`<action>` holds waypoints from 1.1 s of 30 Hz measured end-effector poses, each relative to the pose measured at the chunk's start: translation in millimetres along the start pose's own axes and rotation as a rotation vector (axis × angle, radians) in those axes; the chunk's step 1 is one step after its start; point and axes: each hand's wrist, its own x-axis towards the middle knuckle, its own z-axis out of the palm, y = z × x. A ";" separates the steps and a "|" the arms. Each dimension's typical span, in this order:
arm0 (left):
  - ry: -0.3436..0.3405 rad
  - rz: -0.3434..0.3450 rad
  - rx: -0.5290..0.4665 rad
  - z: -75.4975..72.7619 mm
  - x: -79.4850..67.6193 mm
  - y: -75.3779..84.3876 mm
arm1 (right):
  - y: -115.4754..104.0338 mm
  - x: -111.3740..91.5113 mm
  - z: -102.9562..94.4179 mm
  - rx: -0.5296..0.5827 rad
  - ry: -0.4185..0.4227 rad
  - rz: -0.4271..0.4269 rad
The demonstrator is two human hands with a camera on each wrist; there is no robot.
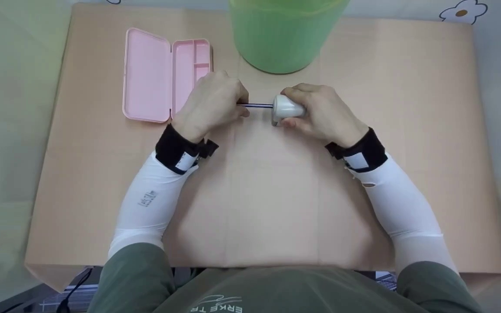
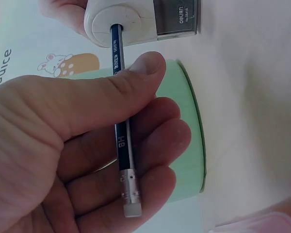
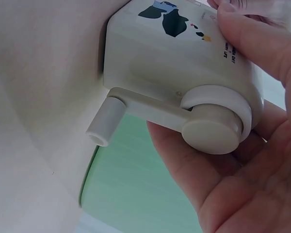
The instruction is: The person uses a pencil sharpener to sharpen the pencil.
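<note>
A dark blue pencil with an eraser end is pinched between the thumb and fingers of my left hand. Its far end sits inside the hole of a white crank pencil sharpener, so the point is hidden. My right hand grips the sharpener's body from the right, thumb on one side and fingers on the other. In the right wrist view the crank handle sticks out untouched, and printed pictures mark the casing. A dark see-through shavings drawer shows in the left wrist view.
An open pink pencil case lies left of the hands, its compartments partly behind my left hand. Just beyond the hands stands a green ribbed bin. A beige cloth covers the table.
</note>
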 end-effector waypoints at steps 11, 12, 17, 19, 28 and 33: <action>0.004 0.007 -0.015 -1.1 -0.4 -2.4 | 1.9 2.0 0.0 -0.002 0.006 -0.011; 0.004 0.008 -0.011 -1.1 -0.5 -2.5 | 2.3 2.2 0.3 -0.002 0.007 -0.011; 0.002 0.000 -0.004 -1.9 -1.0 -3.0 | 2.6 2.2 0.4 -0.002 0.002 -0.006; 0.002 -0.021 -0.007 -3.1 -1.7 -4.1 | 3.0 1.7 0.3 0.007 0.002 -0.002; -0.011 -0.092 -0.037 -18.2 -9.8 -16.3 | 4.2 -1.1 -0.8 0.023 0.011 0.004; 0.018 -0.116 -0.069 -27.9 -17.0 -24.8 | 4.6 -0.5 -0.4 0.016 0.009 -0.007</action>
